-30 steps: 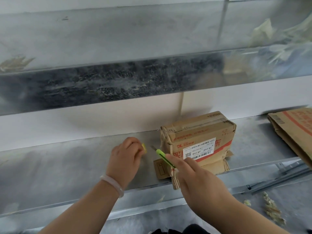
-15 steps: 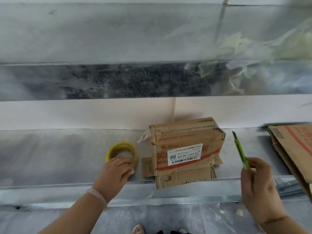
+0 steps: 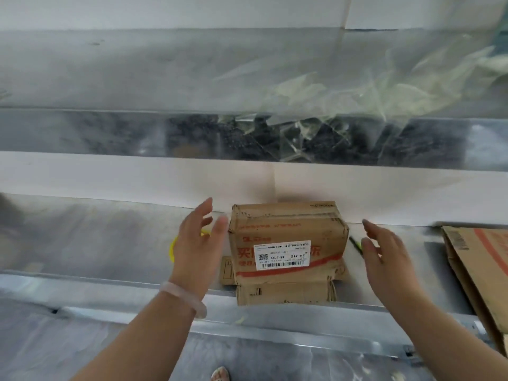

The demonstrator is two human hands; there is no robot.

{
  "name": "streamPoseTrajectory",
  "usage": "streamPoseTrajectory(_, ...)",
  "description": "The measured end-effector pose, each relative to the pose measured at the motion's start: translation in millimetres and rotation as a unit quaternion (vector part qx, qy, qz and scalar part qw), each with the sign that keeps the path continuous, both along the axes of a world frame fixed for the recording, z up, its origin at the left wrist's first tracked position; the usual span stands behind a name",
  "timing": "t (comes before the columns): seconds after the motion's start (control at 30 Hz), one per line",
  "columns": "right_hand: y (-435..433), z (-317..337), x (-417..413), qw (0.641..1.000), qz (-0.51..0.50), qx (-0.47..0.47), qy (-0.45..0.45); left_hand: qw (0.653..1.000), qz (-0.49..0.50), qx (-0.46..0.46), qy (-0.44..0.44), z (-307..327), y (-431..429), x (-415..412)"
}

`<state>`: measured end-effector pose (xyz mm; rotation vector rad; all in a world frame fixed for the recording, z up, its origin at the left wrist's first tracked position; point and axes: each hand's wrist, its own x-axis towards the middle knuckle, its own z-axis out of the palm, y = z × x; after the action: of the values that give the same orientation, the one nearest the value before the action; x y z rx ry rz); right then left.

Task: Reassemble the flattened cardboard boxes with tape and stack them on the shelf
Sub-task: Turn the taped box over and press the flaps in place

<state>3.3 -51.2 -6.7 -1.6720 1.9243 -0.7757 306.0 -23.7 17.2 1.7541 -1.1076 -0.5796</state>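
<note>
We see only a yellow arc of the tape roll (image 3: 172,250); the left hand (image 3: 196,243) covers the rest. The cutter (image 3: 355,244) shows as a short green sliver between the right hand (image 3: 384,257) and the box (image 3: 286,229), and its blade cannot be made out. Both hands are blurred at the fingertips, so we cannot confirm whether the left thumb touches the box. The fine print on the label (image 3: 281,255) is too small to read. Right of the right hand, the flattened carton (image 3: 478,270) is cut off by the frame edge. Below the left forearm, a foot (image 3: 220,373) is cropped at the bottom edge.
</note>
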Motion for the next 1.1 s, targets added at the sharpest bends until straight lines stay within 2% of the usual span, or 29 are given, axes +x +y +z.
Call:
streamPoseTrajectory(0.07, -11, 24, 23, 0.995, -0.008, -0.007, -0.104, 0.982, 0.008, 0.080, 0.170, 6, -14, -6)
streamPoseTrajectory(0.1, -16, 32, 34, 0.990, -0.009, 0.015, -0.142, 0.960, 0.002, 0.106, 0.258, 6, -18, -8)
streamPoseTrajectory(0.17, -20, 42, 51, 0.980, 0.003, 0.073, -0.184, 0.917, 0.011, 0.120, 0.380, 2, -19, -10)
streamPoseTrajectory(0.23, -16, 39, 59, 0.976, 0.015, 0.089, -0.198, 0.884, 0.033, 0.109, 0.453, -3, -15, -10)
streamPoseTrajectory(0.33, -3, 33, 60, 0.972, 0.006, 0.080, -0.222, 0.851, 0.020, 0.104, 0.515, -10, -7, -7)
streamPoseTrajectory(0.5, 11, 19, 57, 0.969, -0.008, 0.087, -0.229, 0.840, 0.024, 0.119, 0.529, -20, 1, 1)
streamPoseTrajectory(0.63, 15, 17, 56, 0.966, -0.003, 0.093, -0.240, 0.883, 0.014, 0.136, 0.448, -26, 1, -6)
streamPoseTrajectory(0.8, 16, 16, 56, 0.968, 0.023, 0.093, -0.234, 0.909, 0.008, 0.151, 0.388, -29, 1, -20)
streamPoseTrajectory(0.87, 17, 16, 57, 0.958, 0.025, 0.108, -0.264, 0.899, 0.033, 0.145, 0.411, -34, 2, -22)
streamPoseTrajectory(0.97, 17, 15, 57, 0.930, -0.008, 0.129, -0.343, 0.867, 0.048, 0.136, 0.478, -43, 1, -21)
streamPoseTrajectory(1.1, 13, 25, 56, 0.922, -0.019, 0.131, -0.364, 0.882, 0.048, 0.170, 0.438, -47, 1, -23)
